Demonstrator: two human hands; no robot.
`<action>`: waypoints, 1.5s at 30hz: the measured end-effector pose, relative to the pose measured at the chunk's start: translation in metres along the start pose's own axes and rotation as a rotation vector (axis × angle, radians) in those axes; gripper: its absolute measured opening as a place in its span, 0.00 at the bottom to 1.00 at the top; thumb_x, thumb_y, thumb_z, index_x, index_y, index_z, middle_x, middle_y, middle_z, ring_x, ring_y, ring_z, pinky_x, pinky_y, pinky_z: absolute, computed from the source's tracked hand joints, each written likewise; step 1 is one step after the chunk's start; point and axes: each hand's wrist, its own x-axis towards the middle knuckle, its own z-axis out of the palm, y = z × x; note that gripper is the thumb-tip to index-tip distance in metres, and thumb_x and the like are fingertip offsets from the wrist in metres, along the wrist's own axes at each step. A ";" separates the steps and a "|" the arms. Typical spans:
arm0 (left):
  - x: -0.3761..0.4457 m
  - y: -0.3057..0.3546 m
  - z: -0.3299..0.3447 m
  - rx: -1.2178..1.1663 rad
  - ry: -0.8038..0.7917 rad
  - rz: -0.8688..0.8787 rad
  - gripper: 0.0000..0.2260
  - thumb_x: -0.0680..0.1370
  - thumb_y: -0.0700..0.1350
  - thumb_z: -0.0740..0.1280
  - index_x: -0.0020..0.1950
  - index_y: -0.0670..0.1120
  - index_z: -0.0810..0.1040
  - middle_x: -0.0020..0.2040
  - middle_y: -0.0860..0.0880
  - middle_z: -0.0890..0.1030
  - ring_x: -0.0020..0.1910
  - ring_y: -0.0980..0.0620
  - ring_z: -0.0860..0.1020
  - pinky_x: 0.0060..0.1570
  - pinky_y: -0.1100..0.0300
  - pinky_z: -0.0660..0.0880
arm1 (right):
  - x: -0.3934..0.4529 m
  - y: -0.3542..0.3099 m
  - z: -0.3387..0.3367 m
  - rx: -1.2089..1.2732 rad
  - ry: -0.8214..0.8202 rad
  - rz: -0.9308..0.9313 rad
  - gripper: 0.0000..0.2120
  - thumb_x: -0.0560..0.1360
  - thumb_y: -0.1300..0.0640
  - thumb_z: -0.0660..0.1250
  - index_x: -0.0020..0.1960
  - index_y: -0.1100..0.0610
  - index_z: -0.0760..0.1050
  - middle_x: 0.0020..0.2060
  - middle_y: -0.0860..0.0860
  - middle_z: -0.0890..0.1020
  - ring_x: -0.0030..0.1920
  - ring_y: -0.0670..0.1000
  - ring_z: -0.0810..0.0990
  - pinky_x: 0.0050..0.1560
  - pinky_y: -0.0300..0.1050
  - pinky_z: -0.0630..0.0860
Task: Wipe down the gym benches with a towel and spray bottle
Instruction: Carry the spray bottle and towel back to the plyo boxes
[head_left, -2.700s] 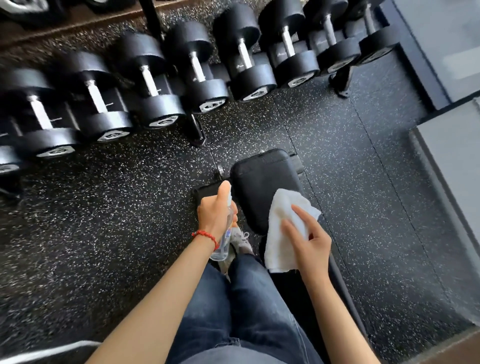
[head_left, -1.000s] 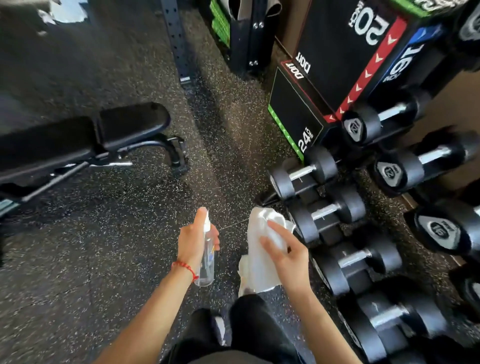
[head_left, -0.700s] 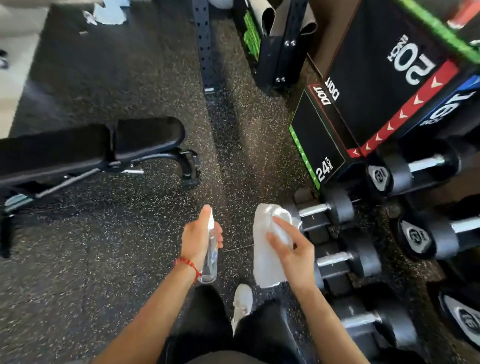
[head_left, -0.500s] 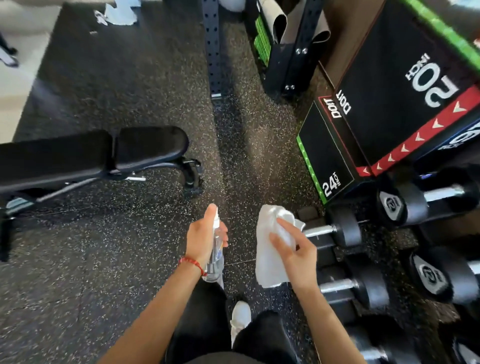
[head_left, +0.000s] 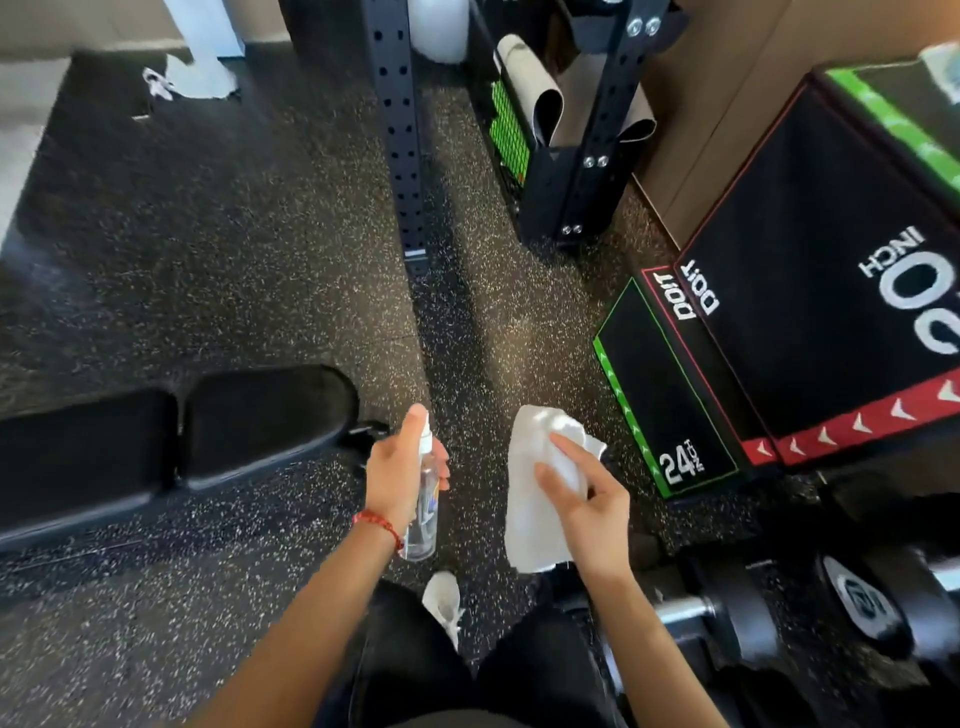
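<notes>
Head view: left hand (head_left: 400, 470) grips the clear spray bottle (head_left: 423, 506) upright, fingers wrapped round it, index finger on the nozzle top, red string bracelet (head_left: 378, 525) on the wrist. Right hand (head_left: 587, 499) holds the white towel (head_left: 535, 493), fingers spread over the cloth, which hangs down in front of the palm. Both hands are in mid-air above the speckled rubber floor (head_left: 218, 249). Black padded gym bench (head_left: 182, 436) sits to the left, apart from both hands. Black plyo box (head_left: 810, 312) marked 24 and 20 inch on the right, dumbbells (head_left: 737, 618) lower right, black rack upright (head_left: 397, 130) ahead. White shoe (head_left: 442, 603) below the bottle.
</notes>
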 end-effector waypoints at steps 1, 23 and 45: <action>0.015 0.008 0.004 0.012 0.004 0.002 0.28 0.68 0.67 0.60 0.21 0.46 0.76 0.20 0.48 0.75 0.21 0.51 0.74 0.35 0.54 0.75 | 0.014 -0.005 0.005 0.006 0.002 0.006 0.16 0.70 0.59 0.73 0.48 0.39 0.77 0.39 0.28 0.80 0.39 0.31 0.76 0.40 0.25 0.71; 0.303 0.172 0.197 0.012 -0.032 0.007 0.28 0.74 0.63 0.59 0.22 0.47 0.77 0.21 0.48 0.76 0.21 0.52 0.75 0.32 0.58 0.75 | 0.385 -0.092 0.008 -0.024 0.042 -0.003 0.17 0.69 0.58 0.73 0.47 0.36 0.77 0.45 0.32 0.79 0.47 0.30 0.76 0.46 0.25 0.72; 0.499 0.294 0.397 0.425 -0.629 0.159 0.27 0.76 0.63 0.55 0.28 0.45 0.76 0.23 0.48 0.77 0.24 0.50 0.77 0.27 0.61 0.73 | 0.556 -0.137 -0.014 0.093 0.710 0.154 0.13 0.70 0.50 0.71 0.50 0.35 0.77 0.44 0.30 0.78 0.47 0.28 0.74 0.43 0.30 0.70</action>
